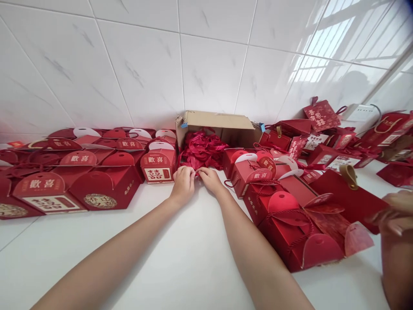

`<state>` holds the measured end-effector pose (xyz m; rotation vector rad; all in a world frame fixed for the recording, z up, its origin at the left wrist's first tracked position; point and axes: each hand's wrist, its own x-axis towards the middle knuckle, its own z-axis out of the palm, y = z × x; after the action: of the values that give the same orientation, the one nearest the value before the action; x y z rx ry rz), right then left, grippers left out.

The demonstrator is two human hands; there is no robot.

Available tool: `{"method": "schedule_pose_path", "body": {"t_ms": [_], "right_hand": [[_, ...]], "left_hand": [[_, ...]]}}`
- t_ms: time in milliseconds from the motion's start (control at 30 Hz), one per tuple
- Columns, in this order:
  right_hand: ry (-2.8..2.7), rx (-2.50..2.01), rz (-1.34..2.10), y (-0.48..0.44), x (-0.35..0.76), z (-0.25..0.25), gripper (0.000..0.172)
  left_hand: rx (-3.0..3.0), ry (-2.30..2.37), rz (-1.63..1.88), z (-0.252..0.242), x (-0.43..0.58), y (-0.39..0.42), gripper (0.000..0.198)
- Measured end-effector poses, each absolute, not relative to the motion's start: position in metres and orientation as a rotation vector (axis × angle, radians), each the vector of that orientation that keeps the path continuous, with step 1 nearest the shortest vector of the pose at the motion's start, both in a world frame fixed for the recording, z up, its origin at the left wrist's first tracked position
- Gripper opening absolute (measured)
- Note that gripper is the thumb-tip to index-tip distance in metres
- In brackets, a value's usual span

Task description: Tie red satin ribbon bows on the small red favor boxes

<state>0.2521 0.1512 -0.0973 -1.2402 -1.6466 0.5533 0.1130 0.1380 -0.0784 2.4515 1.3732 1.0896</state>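
Observation:
My left hand [183, 184] and my right hand [211, 179] meet at the front of a cardboard box [219, 119] lying against the wall. Both have their fingers pinched on a bit of red ribbon, most of it hidden by the fingertips. Just beyond them a heap of crumpled red ribbons [203, 148] fills the box's open front. Left of my left hand, close by, stands a small red gift box [157, 165] with a white label. Near my right wrist sits another red gift box [247, 172] with a cord loop beside it.
Rows of red gift boxes [106, 185] stand on the white table [200, 258] at the left. More boxes with rope handles [290, 232] crowd the right. Another person's hand [396, 215] is at the right edge, near a red bag [348, 198]. A white device [358, 113] stands behind.

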Motion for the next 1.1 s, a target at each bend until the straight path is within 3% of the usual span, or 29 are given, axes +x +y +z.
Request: {"method": "schedule_pose_path", "body": {"t_ms": [133,267,367,567,767,933,1100], "right_hand": [[-1.687,-1.255,0.452,0.145,0.249,-0.092,0.043],[-1.654,-1.276,0.31,0.14,0.244,-0.07,0.042],[-1.652,-1.277,0.267,0.133,0.244,-0.039,0.039],[-1.869,-1.286,0.506,0.073,0.253,0.05,0.052],[-1.926,-0.923,0.677,-0.004,0.252,0.103,0.043],[-1.661,-0.5,0.9,-0.017,0.247,0.107,0.035],[-1.371,-0.325,0.885,-0.025,0.252,0.115,0.028]], "left_hand": [[2.424,1.286,1.047,-0.076,0.1,0.114,0.02],[2.373,1.253,0.989,-0.073,0.078,0.093,0.023],[2.331,1.225,0.96,-0.072,0.068,0.091,0.022],[2.154,1.204,0.96,-0.072,0.069,0.098,0.029],[1.878,1.208,1.085,-0.073,0.068,0.106,0.027],[1.704,1.201,1.155,-0.074,0.067,0.114,0.023],[1.652,1.178,1.125,-0.07,0.069,0.108,0.026]]}}
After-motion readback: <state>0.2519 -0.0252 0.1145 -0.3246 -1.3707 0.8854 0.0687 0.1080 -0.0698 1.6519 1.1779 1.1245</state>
